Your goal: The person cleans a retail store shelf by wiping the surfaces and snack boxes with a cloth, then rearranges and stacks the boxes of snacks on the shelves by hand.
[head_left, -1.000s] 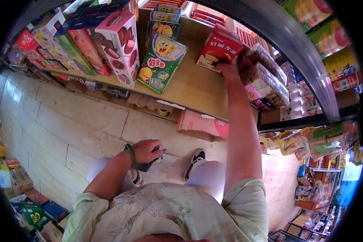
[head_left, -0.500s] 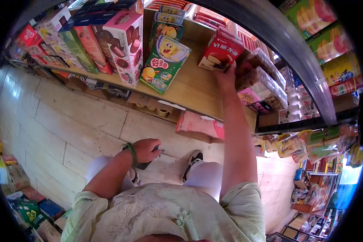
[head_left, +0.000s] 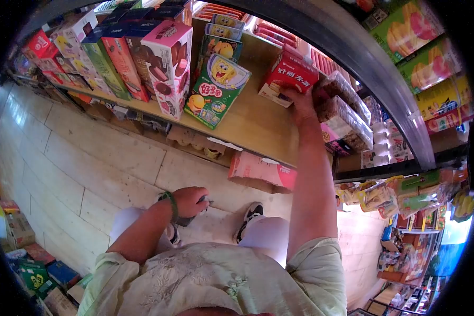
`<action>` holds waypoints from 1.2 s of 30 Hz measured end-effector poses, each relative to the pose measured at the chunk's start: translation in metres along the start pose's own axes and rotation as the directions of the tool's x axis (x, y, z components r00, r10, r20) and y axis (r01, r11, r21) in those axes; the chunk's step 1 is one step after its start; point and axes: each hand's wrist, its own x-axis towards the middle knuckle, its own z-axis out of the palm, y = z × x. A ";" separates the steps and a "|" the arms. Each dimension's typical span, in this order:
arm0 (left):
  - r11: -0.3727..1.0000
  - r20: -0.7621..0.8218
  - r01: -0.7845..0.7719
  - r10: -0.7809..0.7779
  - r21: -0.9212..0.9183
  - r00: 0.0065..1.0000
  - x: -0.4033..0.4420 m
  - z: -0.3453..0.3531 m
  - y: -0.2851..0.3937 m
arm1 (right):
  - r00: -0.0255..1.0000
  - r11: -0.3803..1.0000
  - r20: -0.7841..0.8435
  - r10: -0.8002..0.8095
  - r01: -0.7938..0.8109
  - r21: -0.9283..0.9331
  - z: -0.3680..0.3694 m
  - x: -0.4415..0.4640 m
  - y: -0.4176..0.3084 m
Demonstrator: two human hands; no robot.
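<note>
My right hand (head_left: 302, 104) reaches onto the wooden shelf (head_left: 268, 126) and grips the lower right of a red snack box (head_left: 287, 76), its fingers across the front. The box stands upright towards the back. Just right of that hand are clear packs of brown snacks (head_left: 347, 118). To its left, a green snack box (head_left: 216, 89) with a yellow cartoon figure leans at a tilt before similar boxes. Low over the floor, my left hand (head_left: 190, 201) is closed around a small dark object, mostly hidden by the fingers.
A row of upright boxes, with a pink and white box (head_left: 168, 66) at its end, fills the shelf's left. A metal bar (head_left: 400, 100) arches across the upper right. Below the shelf is a pink carton (head_left: 260, 171). Hanging snack packs (head_left: 379, 197) are at right.
My right hand has shifted slightly right and down, and its fingers now lie further across the front of the red box. The box has turned slightly. My left hand stays nearly still.
</note>
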 end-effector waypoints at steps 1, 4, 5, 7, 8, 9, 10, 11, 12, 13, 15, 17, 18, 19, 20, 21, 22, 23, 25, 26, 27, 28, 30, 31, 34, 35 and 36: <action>1.000 0.016 0.009 -0.010 0.009 1.000 0.000 -0.004 0.004 | 0.998 0.999 0.059 0.003 -0.001 -0.040 0.000 0.000 -0.001; 1.000 -0.023 0.004 -0.004 -0.009 1.000 -0.001 -0.010 0.010 | 0.997 0.982 0.077 0.008 0.006 -0.187 0.002 -0.016 -0.009; 0.999 -0.086 -0.013 0.010 -0.033 0.996 -0.001 -0.012 0.011 | 0.999 0.957 0.043 -0.004 0.016 -0.291 0.004 -0.025 -0.013; 0.996 -0.138 -0.016 0.003 -0.090 0.990 0.001 -0.018 0.010 | 0.997 0.954 0.033 -0.064 0.071 -0.291 0.008 -0.054 -0.021; 0.989 -0.191 -0.018 -0.011 -0.150 0.982 0.001 -0.021 0.010 | 0.992 0.948 0.028 -0.120 0.123 -0.293 0.010 -0.073 -0.025; 0.917 -0.113 0.083 -0.137 -0.391 0.984 0.000 -0.026 0.013 | 0.988 0.960 0.039 -0.151 0.156 -0.232 0.019 -0.096 -0.039; 0.917 -0.229 -0.027 -0.070 -0.398 0.971 -0.001 -0.032 0.011 | 0.988 0.960 0.033 -0.148 0.151 -0.234 0.018 -0.113 -0.043; 0.910 -0.341 -0.133 -0.010 -0.394 0.940 -0.003 -0.036 0.009 | 0.981 0.930 0.059 -0.186 0.196 -0.311 0.017 -0.131 -0.046; 0.799 -0.356 -0.180 -0.045 -0.574 0.933 -0.008 -0.044 0.014 | 0.971 0.892 0.089 -0.220 0.237 -0.384 0.015 -0.150 -0.050; 0.652 -0.366 -0.225 -0.087 -0.724 0.926 -0.016 -0.055 0.024 | 0.944 0.779 0.142 -0.297 0.325 -0.536 0.017 -0.170 -0.063; 0.246 -0.378 -0.335 -0.155 -0.909 0.913 -0.036 -0.078 0.054 | 0.931 0.739 0.174 -0.321 0.361 -0.569 0.012 -0.197 -0.071; 0.384 -0.599 -0.536 -0.060 -0.752 0.798 -0.050 -0.095 0.066 | 0.897 0.636 0.244 -0.368 0.434 -0.638 0.006 -0.218 -0.079; 0.377 -0.653 -0.600 -0.018 -0.706 0.757 -0.060 -0.104 0.086 | 0.900 0.641 0.245 -0.362 0.431 -0.635 0.006 -0.226 -0.087; 0.367 -0.704 -0.662 0.025 -0.654 0.709 -0.069 -0.110 0.112 | 0.885 0.560 0.298 -0.358 0.459 -0.690 0.006 -0.234 -0.096; 0.372 -0.705 -0.658 0.016 -0.654 0.709 -0.076 -0.114 0.134 | 0.868 0.474 0.352 -0.349 0.488 -0.733 0.006 -0.241 -0.100; 0.454 -0.726 -0.699 0.150 -0.553 0.671 -0.082 -0.117 0.156 | 0.853 0.456 0.364 -0.374 0.511 -0.729 0.007 -0.245 -0.100; 0.518 -0.722 -0.736 0.288 -0.436 0.630 -0.085 -0.116 0.175 | 0.852 0.464 0.367 -0.374 0.514 -0.721 0.009 -0.252 -0.100; 0.564 -0.645 -0.689 0.325 -0.455 0.691 -0.085 -0.110 0.194 | 0.850 0.420 0.385 -0.360 0.517 -0.746 0.010 -0.258 -0.102; 0.751 -0.572 -0.645 0.471 -0.139 0.672 -0.074 -0.096 0.217 | 0.844 0.378 0.406 -0.350 0.524 -0.764 0.014 -0.266 -0.106; 0.788 -0.532 -0.579 0.588 0.209 0.609 -0.062 -0.088 0.218 | 0.821 0.409 0.462 -0.337 0.569 -0.713 0.017 -0.269 -0.107; 0.817 -0.556 -0.503 0.566 0.281 0.609 -0.055 -0.076 0.218 | 0.795 0.439 0.515 -0.322 0.607 -0.662 0.017 -0.274 -0.108; 0.817 -0.554 -0.503 0.567 0.281 0.610 -0.053 -0.070 0.213 | 0.795 0.440 0.513 -0.323 0.606 -0.663 0.016 -0.279 -0.109; 0.855 -0.584 -0.418 0.516 0.308 0.627 -0.048 -0.068 0.198 | 0.839 0.513 0.457 -0.295 0.543 -0.665 0.011 -0.290 -0.112; 0.859 -0.597 -0.375 0.512 0.348 0.618 -0.044 -0.068 0.184 | 0.859 0.550 0.432 -0.275 0.509 -0.662 0.008 -0.297 -0.113; 0.915 -0.585 -0.123 0.344 0.384 0.735 -0.041 -0.072 0.132 | 0.972 0.891 0.234 0.014 0.094 -0.445 -0.001 -0.314 -0.114; 0.913 -0.591 -0.120 0.347 0.389 0.728 -0.044 -0.071 0.113 | 0.954 0.848 0.275 -0.120 0.243 -0.471 0.004 -0.318 -0.127; 0.923 -0.598 -0.132 0.338 0.361 0.727 -0.045 -0.071 0.096 | 0.953 0.846 0.276 -0.128 0.250 -0.471 0.008 -0.316 -0.137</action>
